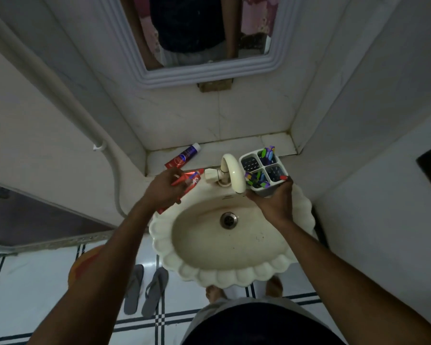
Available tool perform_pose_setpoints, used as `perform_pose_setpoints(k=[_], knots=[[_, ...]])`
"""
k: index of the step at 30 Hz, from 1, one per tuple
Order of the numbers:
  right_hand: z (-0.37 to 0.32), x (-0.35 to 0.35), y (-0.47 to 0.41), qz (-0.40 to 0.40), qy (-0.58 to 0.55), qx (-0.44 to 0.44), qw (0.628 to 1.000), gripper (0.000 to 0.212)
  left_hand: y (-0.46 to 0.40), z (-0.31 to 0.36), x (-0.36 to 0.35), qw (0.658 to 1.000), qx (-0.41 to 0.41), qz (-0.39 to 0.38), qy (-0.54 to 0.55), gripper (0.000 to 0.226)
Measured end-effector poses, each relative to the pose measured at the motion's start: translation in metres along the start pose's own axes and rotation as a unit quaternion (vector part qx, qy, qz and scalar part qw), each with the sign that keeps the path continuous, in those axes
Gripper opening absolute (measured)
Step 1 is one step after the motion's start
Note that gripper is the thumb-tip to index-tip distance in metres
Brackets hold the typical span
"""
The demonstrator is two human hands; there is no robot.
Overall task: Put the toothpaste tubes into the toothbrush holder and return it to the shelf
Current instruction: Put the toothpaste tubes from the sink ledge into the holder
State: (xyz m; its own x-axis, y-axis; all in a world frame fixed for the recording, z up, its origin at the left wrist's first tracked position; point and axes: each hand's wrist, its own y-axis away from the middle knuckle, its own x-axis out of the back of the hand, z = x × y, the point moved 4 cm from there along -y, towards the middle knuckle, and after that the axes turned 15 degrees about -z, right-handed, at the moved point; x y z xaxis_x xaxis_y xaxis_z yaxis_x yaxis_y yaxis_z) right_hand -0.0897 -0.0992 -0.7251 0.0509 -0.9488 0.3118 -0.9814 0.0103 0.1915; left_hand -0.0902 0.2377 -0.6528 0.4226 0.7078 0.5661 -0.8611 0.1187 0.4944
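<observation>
A small home bathroom.
A scalloped sink [234, 245] with a tap [233, 170] sits under a framed mirror [197, 33], with slippers [144, 290] on the tiled floor [23, 282].

Both bare arms extend forward and converge slightly. The left hand [163, 189] is closed, knuckles up, fingers curled around a held item. The right hand [274, 201] is raised a little farther forward, fingers wrapped upward around its load.
</observation>
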Motion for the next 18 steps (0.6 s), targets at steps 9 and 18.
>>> perform_pose_setpoints(k=[9, 18], knots=[[-0.001, 0.01, -0.007, -0.005, 0.004, -0.014, 1.0, 0.132, 0.04, 0.15, 0.036, 0.986, -0.127, -0.054, -0.097, 0.039], [0.007, 0.024, -0.015, -0.033, 0.003, -0.02, 0.999, 0.142, -0.022, 0.254, -0.013, 0.845, -0.089, 0.028, -0.527, 0.031]])
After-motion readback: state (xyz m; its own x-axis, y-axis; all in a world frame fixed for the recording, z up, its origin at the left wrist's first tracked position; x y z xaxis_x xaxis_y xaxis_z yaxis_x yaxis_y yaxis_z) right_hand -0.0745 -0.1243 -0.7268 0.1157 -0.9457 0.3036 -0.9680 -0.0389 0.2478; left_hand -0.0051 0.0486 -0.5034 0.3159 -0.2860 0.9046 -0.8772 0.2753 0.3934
